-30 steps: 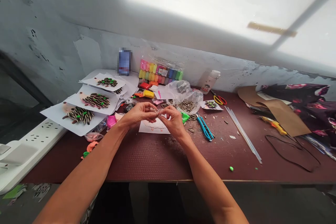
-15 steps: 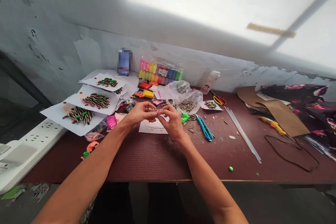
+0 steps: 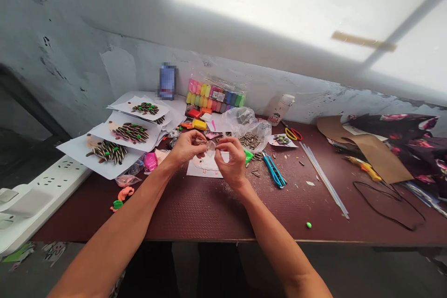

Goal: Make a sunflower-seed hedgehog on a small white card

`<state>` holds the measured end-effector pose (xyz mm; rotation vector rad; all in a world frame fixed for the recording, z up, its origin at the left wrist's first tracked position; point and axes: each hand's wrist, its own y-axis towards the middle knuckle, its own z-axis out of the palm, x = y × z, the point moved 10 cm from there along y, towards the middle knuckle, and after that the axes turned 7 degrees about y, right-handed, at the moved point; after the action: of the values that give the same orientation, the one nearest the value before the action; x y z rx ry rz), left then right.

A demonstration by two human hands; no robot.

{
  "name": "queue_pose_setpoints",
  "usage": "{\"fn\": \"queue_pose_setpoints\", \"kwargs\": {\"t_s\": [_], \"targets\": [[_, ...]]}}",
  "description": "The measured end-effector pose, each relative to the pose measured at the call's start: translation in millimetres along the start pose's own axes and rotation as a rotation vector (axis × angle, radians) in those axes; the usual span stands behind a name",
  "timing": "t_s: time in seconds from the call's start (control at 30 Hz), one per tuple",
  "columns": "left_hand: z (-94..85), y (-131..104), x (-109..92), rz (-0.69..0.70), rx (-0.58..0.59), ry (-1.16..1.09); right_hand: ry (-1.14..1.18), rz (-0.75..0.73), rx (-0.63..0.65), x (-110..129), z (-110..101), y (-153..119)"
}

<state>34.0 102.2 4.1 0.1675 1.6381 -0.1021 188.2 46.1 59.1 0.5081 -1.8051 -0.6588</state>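
Note:
A small piece of clear plastic, like a little bag [image 3: 210,148], is stretched between my two hands above the table. My left hand [image 3: 186,151] pinches its left side with thumb and fingers. On the other side, my right hand [image 3: 232,160] is closed at its edge, thumb and forefinger together. Below them lies a white card [image 3: 195,171] with a pale hedgehog shape and small orange feet, partly covered by my hands. Striped sunflower seeds [image 3: 250,141] are heaped behind my right hand, in and around a clear plastic bag [image 3: 240,118].
Finished-looking seed hedgehog cards [image 3: 131,133] are stacked at left, beside a white power strip [image 3: 52,186]. To the right lie a blue utility knife [image 3: 274,171], scissors [image 3: 293,133], clear glue sticks [image 3: 324,179] and a yellow glue gun [image 3: 370,171]. Packed coloured clay [image 3: 213,95] and a bottle [image 3: 281,109] stand behind.
My hands have drawn slightly apart, and more of the clear plastic shows between them. More of the pale hedgehog shape on the card is visible. The view has shifted slightly.

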Motion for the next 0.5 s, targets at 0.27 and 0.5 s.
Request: {"fn": "queue_pose_setpoints", "kwargs": {"t_s": [0.27,0.5], "targets": [[-67.4,7,-3,0.128,-0.404,0.594,0.350,0.330,0.039,-37,2,5],[-71.4,3,-6,0.183,-0.447,1.089,0.389,0.448,0.044,-53,6,-1]]}}
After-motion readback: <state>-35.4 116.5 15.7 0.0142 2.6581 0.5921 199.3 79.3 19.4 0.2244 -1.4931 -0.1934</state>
